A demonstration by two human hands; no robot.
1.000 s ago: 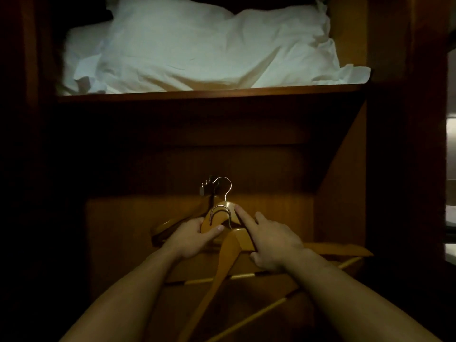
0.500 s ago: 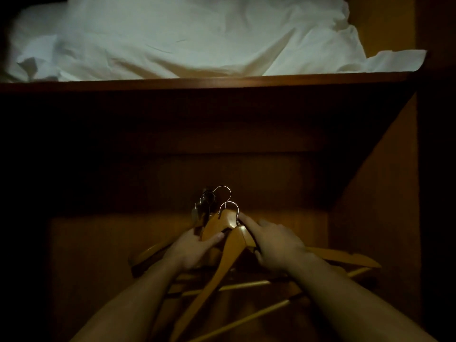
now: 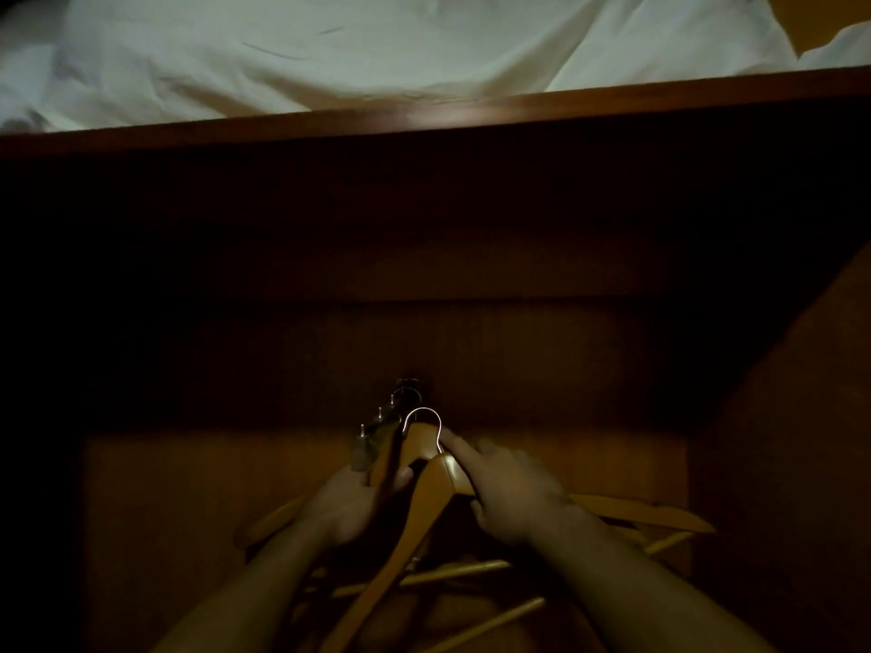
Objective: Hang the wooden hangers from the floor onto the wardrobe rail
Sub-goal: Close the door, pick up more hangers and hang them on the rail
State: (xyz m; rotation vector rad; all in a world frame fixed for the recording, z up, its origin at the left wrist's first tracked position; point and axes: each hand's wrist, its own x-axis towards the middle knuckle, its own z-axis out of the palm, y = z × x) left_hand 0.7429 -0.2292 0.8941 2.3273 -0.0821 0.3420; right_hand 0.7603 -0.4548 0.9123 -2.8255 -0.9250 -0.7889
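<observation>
I log: white bedding (image 3: 377,54) on the wardrobe shelf (image 3: 518,110). Wooden hangers (image 3: 414,525) bunched low centre, beneath the shelf. Left hand (image 3: 353,504) curled round the rear hanger's neck. Right hand (image 3: 511,499) clasping the front hanger's shoulder. 1 hook (image 3: 424,417) just beside the metal rail (image 3: 398,412); I cannot tell whether it is seated.

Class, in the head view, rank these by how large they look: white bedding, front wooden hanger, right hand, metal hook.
Largest to smallest:
1. white bedding, spanning the top
2. front wooden hanger, partly hidden
3. right hand
4. metal hook
Hanger, hand and hook sit at like distance, so that order is sound.
</observation>
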